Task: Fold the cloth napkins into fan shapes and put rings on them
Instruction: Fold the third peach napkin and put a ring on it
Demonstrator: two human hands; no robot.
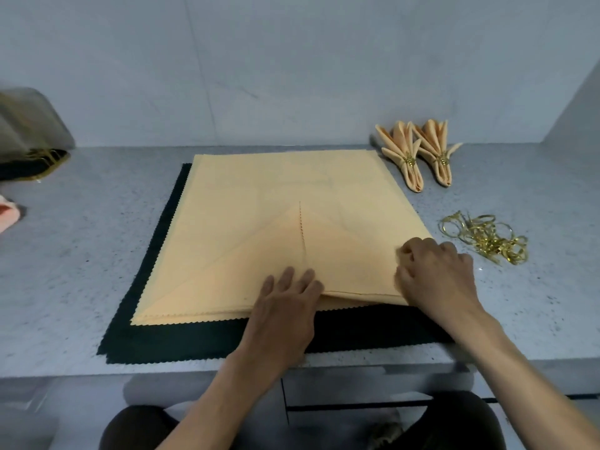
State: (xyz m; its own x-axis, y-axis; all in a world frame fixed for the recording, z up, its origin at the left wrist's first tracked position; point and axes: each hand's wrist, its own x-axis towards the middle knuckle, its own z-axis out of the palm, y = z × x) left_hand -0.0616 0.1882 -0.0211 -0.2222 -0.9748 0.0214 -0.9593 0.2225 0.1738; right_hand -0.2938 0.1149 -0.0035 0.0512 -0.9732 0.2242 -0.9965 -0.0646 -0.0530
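A stack of peach cloth napkins lies on a dark cloth on the grey counter. The top napkin has its two near corners folded in, and they meet at a centre seam. My left hand presses flat on the near edge beside the seam, fingers straight. My right hand has curled fingers and pinches the napkin's near right corner. Two folded fan napkins with gold rings lie at the back right. A pile of gold rings sits to the right of the stack.
The grey speckled counter ends at a wall behind. At the far left stand a grey and gold bundle and a pink cloth. The counter's front edge is close to my body, with a cabinet below.
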